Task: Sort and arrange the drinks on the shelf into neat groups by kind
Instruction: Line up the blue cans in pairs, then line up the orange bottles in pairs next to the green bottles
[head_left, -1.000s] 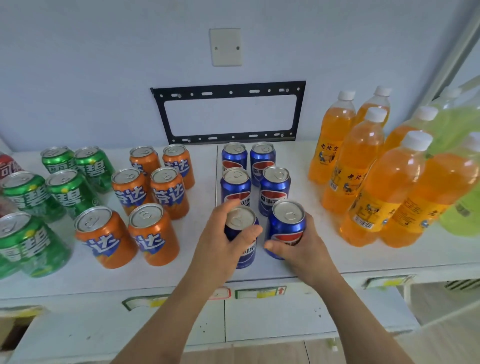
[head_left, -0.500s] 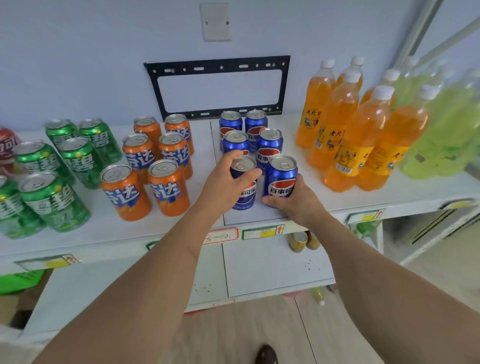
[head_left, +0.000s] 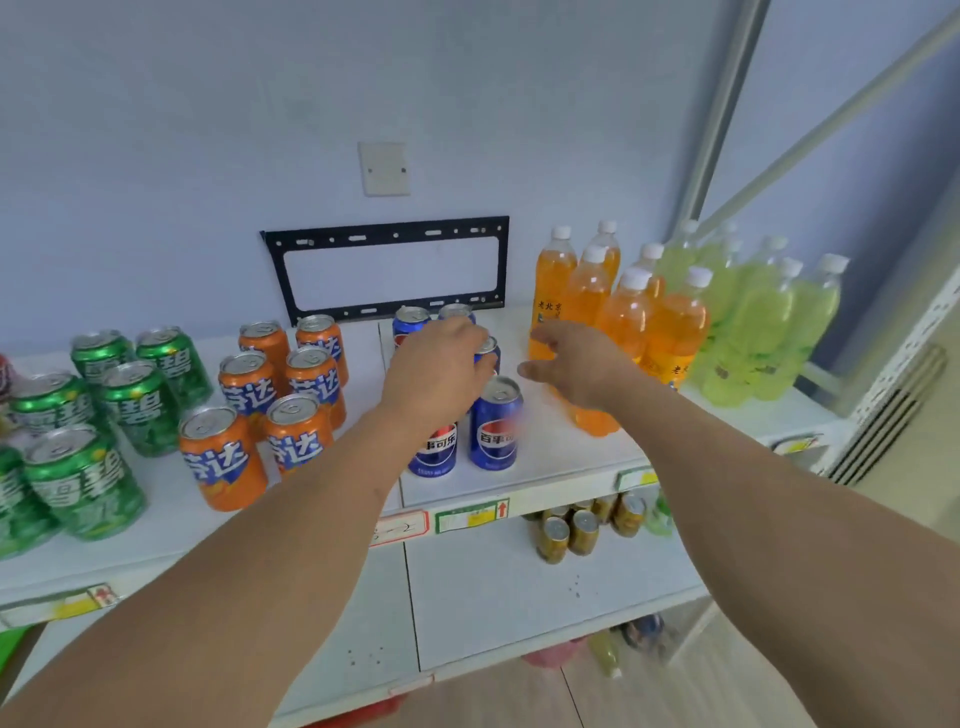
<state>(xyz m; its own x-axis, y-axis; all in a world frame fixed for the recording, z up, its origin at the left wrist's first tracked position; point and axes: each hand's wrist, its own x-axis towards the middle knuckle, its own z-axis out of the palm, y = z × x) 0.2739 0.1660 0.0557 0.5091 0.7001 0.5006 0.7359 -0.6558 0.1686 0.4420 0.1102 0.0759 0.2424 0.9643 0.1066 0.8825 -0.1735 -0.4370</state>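
**Both hands over the blue cans**

We see our left hand above the blue cans, fingers curved down over the middle of the group; whether they grip a can we cannot tell. Our right hand hangs apart from the cans, fingers loosely spread and holding nothing, in front of the orange bottles. On the shelf the orange cans stand left of the blue ones, the green cans further left, the pale green bottles far right.

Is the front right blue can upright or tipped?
Upright. The front right blue can stands on the shelf, its silver top facing up.
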